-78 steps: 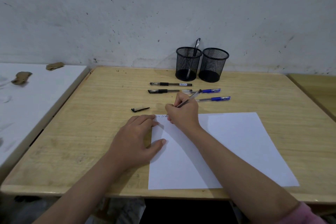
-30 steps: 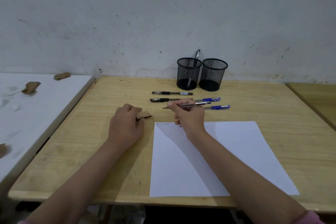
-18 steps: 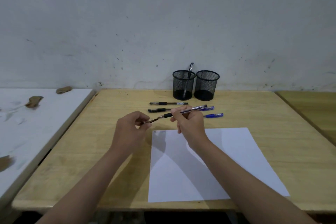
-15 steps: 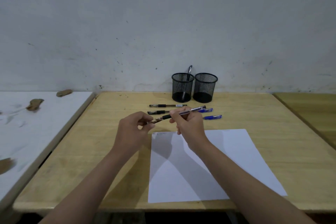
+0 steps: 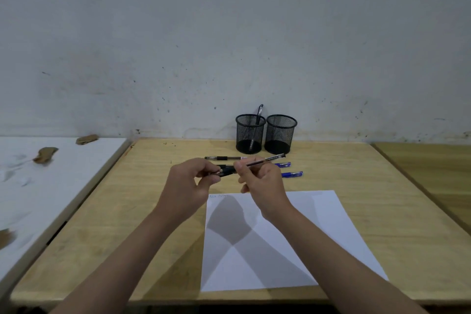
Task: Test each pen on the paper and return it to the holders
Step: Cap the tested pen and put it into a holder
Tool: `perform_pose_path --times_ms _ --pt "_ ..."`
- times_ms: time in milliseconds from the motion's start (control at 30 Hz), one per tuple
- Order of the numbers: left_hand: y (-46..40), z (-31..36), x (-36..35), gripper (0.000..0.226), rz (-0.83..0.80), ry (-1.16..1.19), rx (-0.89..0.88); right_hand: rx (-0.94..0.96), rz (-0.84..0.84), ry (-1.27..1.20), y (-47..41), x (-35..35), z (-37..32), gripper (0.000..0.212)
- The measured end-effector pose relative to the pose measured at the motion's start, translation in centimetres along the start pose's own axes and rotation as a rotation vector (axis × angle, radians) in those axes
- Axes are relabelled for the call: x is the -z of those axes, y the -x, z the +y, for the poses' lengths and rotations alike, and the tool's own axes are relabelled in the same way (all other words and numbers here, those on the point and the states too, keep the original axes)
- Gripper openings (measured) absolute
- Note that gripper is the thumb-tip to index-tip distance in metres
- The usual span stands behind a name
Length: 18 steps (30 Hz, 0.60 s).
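Holders [image 5: 250, 133]: 2 mesh cups, side by side at the wall. The left cup has 1 pen [image 5: 259, 115] in it. In front of the holders, 4 pens lie on the desk [image 5: 356, 201], two partly hidden by the hands. Held pen [image 5: 265, 160]: right hand [image 5: 260, 183] pinches the barrel; left hand [image 5: 190, 183] pinches the capped end. Paper [image 5: 300, 237] nearer than the holders; scribble at its top-left corner, unreadable.

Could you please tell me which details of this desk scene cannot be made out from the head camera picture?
- Pen tip and cap: hidden by left hand fingers, head view.
- Black pen behind it: mostly covered by both hands.
- Writing on paper: too small to read.
- Right hand hides part of the blue pens.
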<state>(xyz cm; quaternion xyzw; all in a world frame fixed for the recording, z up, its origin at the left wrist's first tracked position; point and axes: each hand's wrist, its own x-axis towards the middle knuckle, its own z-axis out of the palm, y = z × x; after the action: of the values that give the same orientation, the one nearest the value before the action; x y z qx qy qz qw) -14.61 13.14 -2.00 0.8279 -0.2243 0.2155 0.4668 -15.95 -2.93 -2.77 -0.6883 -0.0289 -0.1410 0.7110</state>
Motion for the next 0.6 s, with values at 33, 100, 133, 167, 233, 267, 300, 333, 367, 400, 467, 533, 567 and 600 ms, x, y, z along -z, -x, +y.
perform_pose_path --times_ms 33,100,133,167,233,267,300,333,367,400,467,533,567,600 --pt "-0.2 0.0 0.0 0.016 -0.019 -0.008 0.012 -0.035 -0.002 0.029 0.1 0.0 0.0 0.013" --pt "-0.6 0.0 -0.2 0.015 -0.033 -0.005 0.046 -0.131 -0.011 0.135 0.1 0.0 0.0 0.032" --pt "-0.9 0.1 -0.4 0.014 -0.029 -0.003 0.058 -0.17 -0.013 0.199 0.1 0.0 -0.2 0.041" --pt "-1.1 0.2 -0.5 0.014 -0.024 -0.008 0.062 -0.166 -0.005 0.262 0.1 0.1 -0.3 0.046" --pt "-1.8 0.3 -0.7 0.012 -0.028 -0.025 0.057 0.028 0.051 0.418 -0.1 0.7 -0.3 0.045" --pt "-2.1 0.4 -0.7 0.01 -0.043 -0.03 0.053 0.191 0.08 0.508 -0.4 1.2 -0.3 0.039" --pt "-2.5 0.4 -0.7 0.009 -0.063 -0.033 0.05 0.354 0.091 0.586 -0.7 1.7 -0.4 0.031" --pt "-2.9 0.5 -0.6 0.009 -0.085 -0.033 0.045 0.473 0.079 0.655 -1.1 2.2 -0.6 0.024" --pt "-3.4 0.8 -0.6 0.009 -0.106 -0.031 0.037 0.535 0.06 0.722 -1.7 2.6 -0.8 0.025" --pt "-3.9 1.1 -0.6 0.009 -0.127 -0.027 0.024 0.555 0.034 0.764 -2.2 3.1 -0.9 0.028" --pt "-5.0 1.9 -0.8 0.01 -0.165 -0.014 -0.001 0.498 -0.019 0.732 -2.9 3.6 -1.5 0.028" --pt "-6.0 2.4 -1.1 0.014 -0.187 0.027 -0.008 0.429 -0.068 0.636 -3.5 4.1 -1.8 0.024" --pt "-6.6 2.6 -1.4 0.019 -0.189 0.057 -0.007 0.432 -0.078 0.615 -3.8 4.3 -1.9 0.024" --pt "-7.1 2.7 -1.7 0.027 -0.18 0.085 -0.006 0.447 -0.078 0.615 -4.2 4.6 -2.0 0.027"
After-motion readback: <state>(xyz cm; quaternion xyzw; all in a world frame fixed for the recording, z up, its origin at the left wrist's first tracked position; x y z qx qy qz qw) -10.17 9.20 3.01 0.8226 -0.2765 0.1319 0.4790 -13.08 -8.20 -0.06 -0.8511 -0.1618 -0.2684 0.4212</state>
